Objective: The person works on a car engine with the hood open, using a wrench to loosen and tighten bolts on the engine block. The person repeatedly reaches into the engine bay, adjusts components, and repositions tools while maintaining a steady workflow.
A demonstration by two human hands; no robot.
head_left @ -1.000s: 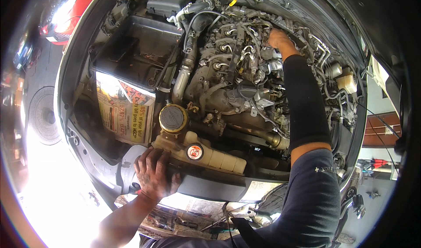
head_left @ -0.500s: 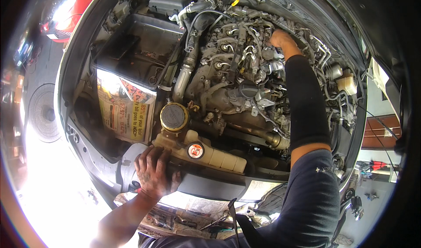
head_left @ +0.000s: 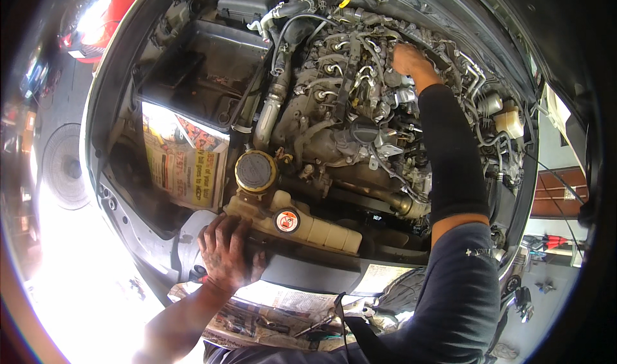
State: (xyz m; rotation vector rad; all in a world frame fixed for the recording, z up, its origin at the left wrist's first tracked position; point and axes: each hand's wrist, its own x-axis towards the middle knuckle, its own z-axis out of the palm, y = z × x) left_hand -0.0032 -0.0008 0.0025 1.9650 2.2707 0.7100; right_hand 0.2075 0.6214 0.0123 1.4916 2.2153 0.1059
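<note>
My left hand (head_left: 228,254) rests on the front edge of the engine bay against the translucent coolant reservoir (head_left: 321,232), its dirty fingers apart and bent over the plastic. My right hand (head_left: 411,62), on a sleeved arm, reaches to the upper right of the engine top (head_left: 347,87), its fingers curled among metal lines and fittings; what they hold is hidden. A round grey cap (head_left: 256,171) on a yellowish ring stands above my left hand. A dark oil-filler cap (head_left: 364,130) lies left of my right forearm.
An open black box (head_left: 186,74), newspaper (head_left: 173,171) and a black lidded box (head_left: 250,4) line the left of the bay. More newspaper with tools (head_left: 270,325) lies below. The raised bonnet (head_left: 559,49) borders the right; a floor fan (head_left: 62,164) and red vehicle (head_left: 116,10) are outside.
My right hand has shifted very slightly among the engine parts, and my right forearm and elbow have moved a little to the right. My left hand stays where it was.
</note>
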